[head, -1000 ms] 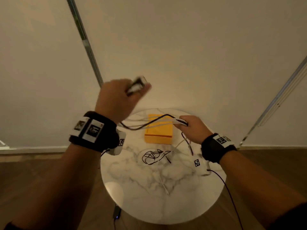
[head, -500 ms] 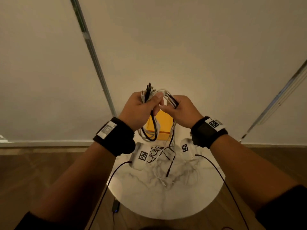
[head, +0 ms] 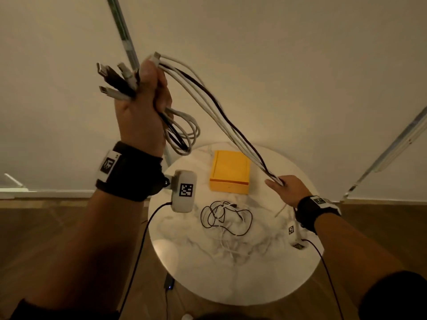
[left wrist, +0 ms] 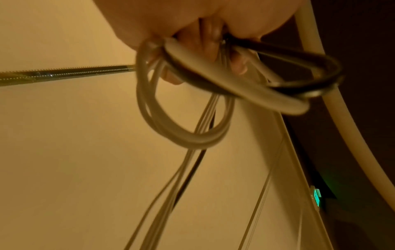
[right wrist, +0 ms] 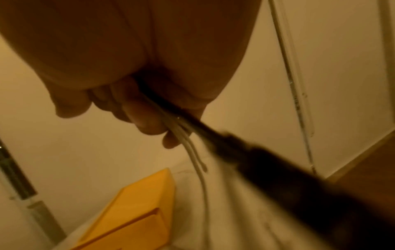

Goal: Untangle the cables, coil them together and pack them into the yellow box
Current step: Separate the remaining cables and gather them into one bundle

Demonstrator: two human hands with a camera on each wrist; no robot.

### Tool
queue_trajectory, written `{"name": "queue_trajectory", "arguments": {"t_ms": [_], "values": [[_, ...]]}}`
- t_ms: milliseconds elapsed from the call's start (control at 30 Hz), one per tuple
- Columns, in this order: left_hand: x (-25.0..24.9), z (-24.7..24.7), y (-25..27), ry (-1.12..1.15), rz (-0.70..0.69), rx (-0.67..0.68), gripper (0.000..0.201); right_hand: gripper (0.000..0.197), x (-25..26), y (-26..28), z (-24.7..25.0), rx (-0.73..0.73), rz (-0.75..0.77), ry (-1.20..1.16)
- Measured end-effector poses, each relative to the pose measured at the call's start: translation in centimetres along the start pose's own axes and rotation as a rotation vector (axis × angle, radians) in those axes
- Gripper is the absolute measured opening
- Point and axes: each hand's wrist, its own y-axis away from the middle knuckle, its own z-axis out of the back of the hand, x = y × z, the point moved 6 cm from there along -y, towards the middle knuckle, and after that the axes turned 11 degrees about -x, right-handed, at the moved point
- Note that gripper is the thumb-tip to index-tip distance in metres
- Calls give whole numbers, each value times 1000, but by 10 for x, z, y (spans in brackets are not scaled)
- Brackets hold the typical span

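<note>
We hold our left hand (head: 143,107) up high, with its fingers wrapped tight round a bunch of cables (head: 208,105). The cables are white and black. We count about 4 plug ends (head: 115,82) sticking out past the thumb side of that hand, and 1 more pokes up at the top. Under the fist hang a few round loops of cable (head: 184,132). In the left wrist view the fingers (left wrist: 210,42) curl round those loops (left wrist: 186,135), white ones and 1 black one.

From the left hand the cables run in a long line down and across to our right hand (head: 287,189). That hand is low, just above the bench (head: 231,273), and its fingers pinch the cables near their far end. In the right wrist view the fingertips (right wrist: 147,121) close on thin white strands and a thicker black cable (right wrist: 213,135), which looks blurry.

The yellow box (head: 230,173) sits on the round white bench, toward the wall, between our 2 hands. The cables pass over its right corner without touching it, as far as we can tell. The box is closed on top from what we see.

In front of the box lies a loose tangle (head: 225,217) of thin black and white cable, flat on the bench. A small white camera block (head: 183,190) hangs under our left wrist.
</note>
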Motion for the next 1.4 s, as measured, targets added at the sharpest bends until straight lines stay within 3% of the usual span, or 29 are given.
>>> {"name": "queue_trajectory", "arguments": {"t_ms": [133, 200, 300, 467, 600, 700, 967, 1067, 1167, 1233, 1300, 1333, 1400], "values": [[0, 4, 0, 47, -16, -83, 34, 54, -38, 2, 7, 21, -85, 263], [0, 3, -4, 14, -54, -62, 34, 53, -51, 2, 13, 23, -119, 301], [12, -2, -2, -183, -131, 24, 34, 53, -59, -4, 18, -6, -160, 270], [49, 13, 6, -591, -209, 54, 36, 32, -70, -22, 11, -67, -234, 249], [94, 42, 6, -918, -93, 111, 29, 21, -82, -28, -2, -21, -305, 318], [124, 62, 14, -1120, -17, 206, 25, 24, -90, -31, -19, 24, -307, 405], [162, 103, 26, -1179, 195, 162, 24, 43, -108, -33, -54, 106, -349, 579], [177, 115, 26, -1193, 267, 149, 24, 63, -105, -26, -63, 89, -219, 725], [195, 122, 29, -1230, 341, 189, 22, 54, -85, 0, -86, 91, 112, 773], [204, 124, 33, -1246, 380, 208, 21, 44, -80, 37, -122, 293, 299, 741], [208, 125, 36, -1257, 393, 226, 20, 42, -89, 72, -151, 521, 381, 757], [209, 124, 38, -1265, 400, 243, 20, 41, -92, 85, -158, 566, 401, 766], [209, 123, 39, -1295, 414, 281, 24, 37, -92, 95, -164, 499, 449, 771]]}}
